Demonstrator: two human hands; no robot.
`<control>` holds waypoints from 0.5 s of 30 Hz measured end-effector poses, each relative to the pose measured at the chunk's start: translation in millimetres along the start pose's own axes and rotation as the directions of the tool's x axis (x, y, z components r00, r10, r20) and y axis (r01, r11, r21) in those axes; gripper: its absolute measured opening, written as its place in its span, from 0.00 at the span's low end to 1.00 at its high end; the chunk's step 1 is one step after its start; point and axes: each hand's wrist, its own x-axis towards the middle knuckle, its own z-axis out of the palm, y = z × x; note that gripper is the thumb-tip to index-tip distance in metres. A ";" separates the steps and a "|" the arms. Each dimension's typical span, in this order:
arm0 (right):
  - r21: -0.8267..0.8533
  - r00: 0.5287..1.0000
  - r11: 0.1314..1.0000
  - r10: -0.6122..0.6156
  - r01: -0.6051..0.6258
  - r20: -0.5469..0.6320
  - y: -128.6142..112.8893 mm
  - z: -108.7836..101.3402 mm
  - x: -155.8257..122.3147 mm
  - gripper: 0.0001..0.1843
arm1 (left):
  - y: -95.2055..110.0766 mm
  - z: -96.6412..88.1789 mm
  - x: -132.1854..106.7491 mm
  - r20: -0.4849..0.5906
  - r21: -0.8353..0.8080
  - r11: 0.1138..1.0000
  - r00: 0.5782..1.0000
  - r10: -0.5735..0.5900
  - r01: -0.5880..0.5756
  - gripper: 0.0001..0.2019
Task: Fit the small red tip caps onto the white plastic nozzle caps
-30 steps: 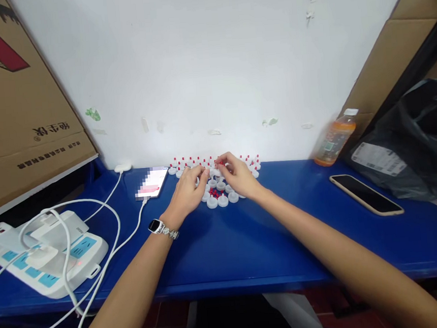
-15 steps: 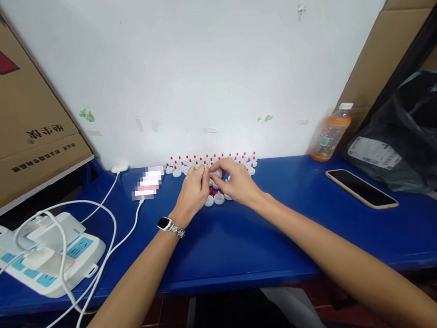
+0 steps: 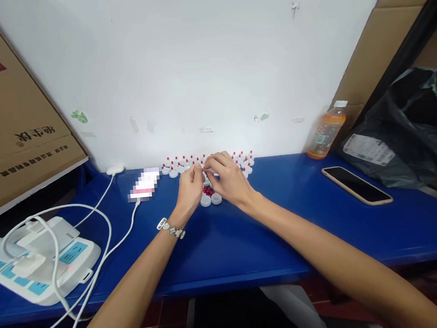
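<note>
My left hand (image 3: 190, 187), with a watch (image 3: 164, 224) at its wrist, is closed in a pinch on a white cap that its fingers mostly hide. Against it, the thumb and forefinger of my right hand (image 3: 229, 179) are pinched at a small red tip (image 3: 203, 169). Beneath the hands lies a small pile of loose red tips (image 3: 207, 191). In front of the pile, two white round caps (image 3: 216, 199) rest on the blue table (image 3: 233, 244). Behind, several white caps with red tips (image 3: 173, 172) stand upright in rows, partly covered by my hands.
A phone on a cable (image 3: 143, 183) and a white power strip (image 3: 45, 286) with looping cords lie at left. To the right are a dark phone (image 3: 357, 185), an orange drink bottle (image 3: 325, 130) and a black plastic bag (image 3: 395, 128). A white wall (image 3: 188, 75) rises behind the table.
My right fingertips have moved left to meet the left ones, and a red tip shows between them. The loose red pile is more visible. The whole view has shifted slightly.
</note>
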 end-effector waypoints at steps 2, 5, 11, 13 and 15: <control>-0.010 1.000 1.000 0.000 0.000 -0.005 0.0 0.3 0.6 0.11 | 0.8 0.4 -0.1 -0.002 -0.027 1.000 1.000 -0.010 0.010 0.21; -0.020 1.000 1.000 0.002 -0.003 -0.016 -1.3 1.2 1.6 0.12 | 2.2 1.8 -0.3 0.001 -0.062 0.998 1.000 -0.029 0.029 0.21; -0.010 0.998 1.000 0.015 -0.016 -0.066 -3.5 5.3 2.5 0.12 | -0.9 2.8 0.2 -0.005 -0.076 0.996 0.998 -0.056 0.056 0.21; 0.061 0.996 0.997 0.048 -0.044 -0.071 -2.7 3.9 2.3 0.10 | -0.1 -2.2 -1.3 0.013 0.044 0.999 1.000 0.020 -0.020 0.21; 0.171 0.993 0.981 0.106 -0.095 -0.054 -1.8 -0.5 1.9 0.09 | 2.5 -9.9 -3.6 0.078 0.226 0.958 0.984 0.161 -0.174 0.19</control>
